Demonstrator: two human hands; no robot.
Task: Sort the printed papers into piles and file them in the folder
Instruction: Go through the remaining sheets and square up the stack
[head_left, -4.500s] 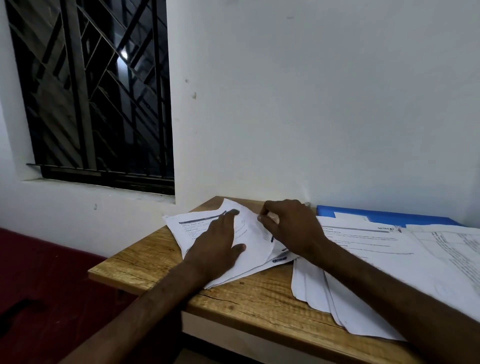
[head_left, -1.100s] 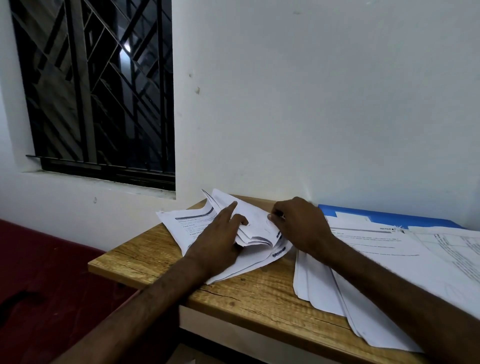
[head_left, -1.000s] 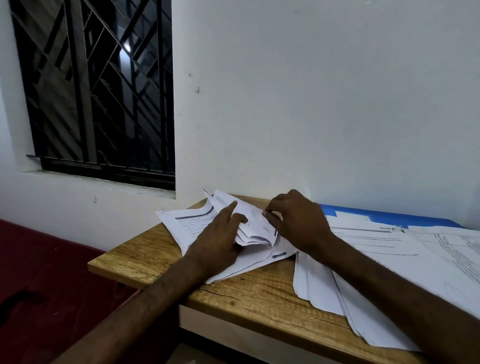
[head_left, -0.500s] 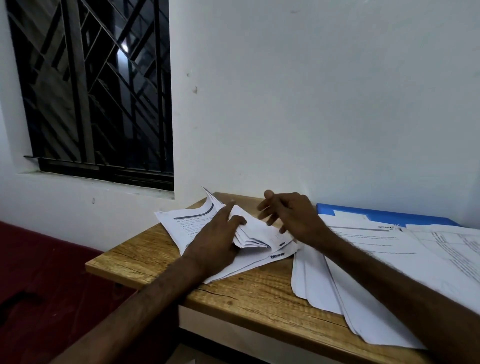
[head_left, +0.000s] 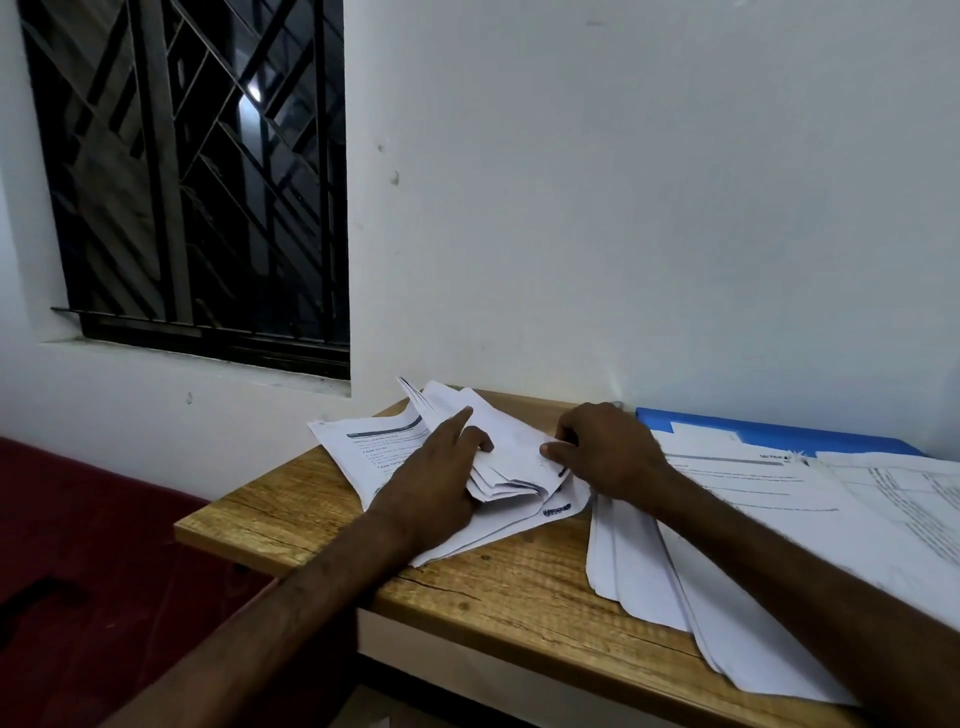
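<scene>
The sorting turns on the left pile (head_left: 358, 457), which lies slantwise at the far left corner of the wooden table (head_left: 493, 587). Its header end points toward the window side and its foot end, with a small printed logo, points toward the right pile (head_left: 649, 571). Both our hands meet on it, so neither has to reach. The left hand (head_left: 436, 483) comes at it from the near side and the right hand (head_left: 608, 452) from the right pile's side.

On top of the left pile a bundle of turned-back sheets (head_left: 509, 441) stands curled up off the rest, its loose edges fanned toward us. Our left hand holds this bundle: the index finger (head_left: 460, 418) lies straight along its upper face and the thumb is tucked against it, the other fingers being hidden beneath. Our right hand is curled, and its thumb tip (head_left: 549, 451) with a finger nips the bundle's right edge. We cannot tell how many leaves it has caught.

The blue folder (head_left: 769, 432) lies flat against the wall beyond the right pile, partly under those papers and well apart from both hands. We judge that nothing is filed yet, and that the next leaf would go right, across the gap to the other pile
</scene>
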